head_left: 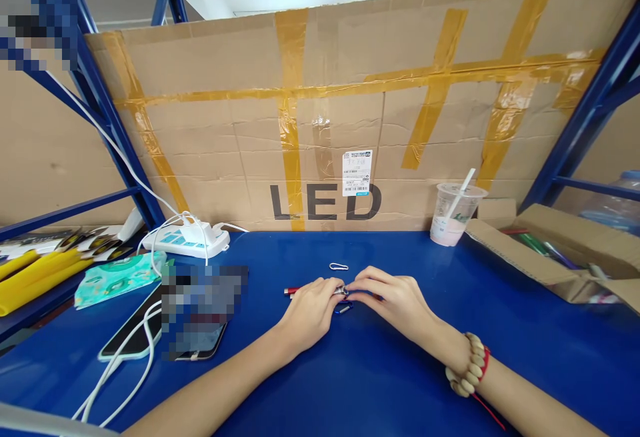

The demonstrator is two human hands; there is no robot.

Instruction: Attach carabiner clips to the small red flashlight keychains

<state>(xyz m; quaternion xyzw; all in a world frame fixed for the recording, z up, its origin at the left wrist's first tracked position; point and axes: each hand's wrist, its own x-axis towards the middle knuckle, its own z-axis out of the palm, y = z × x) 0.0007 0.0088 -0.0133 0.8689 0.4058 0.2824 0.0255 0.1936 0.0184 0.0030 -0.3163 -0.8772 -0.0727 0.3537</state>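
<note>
My left hand [311,310] and my right hand [393,298] meet over the blue table [380,377]. Both are closed on a thin pen-like tube [341,290] with a silver middle; its red end [291,290] sticks out to the left of my left hand. A small blue piece [343,308] lies on the table just under my fingers. A small silver clip [339,266] lies on the table a little beyond the hands. A bead bracelet [470,365] is on my right wrist.
A cardboard wall marked LED [325,200] backs the table. A plastic cup with a straw [453,214] and an open cardboard box of pens [555,250] stand at right. A white power strip [193,240], a tissue pack [117,277] and phones [135,337] with cables lie at left.
</note>
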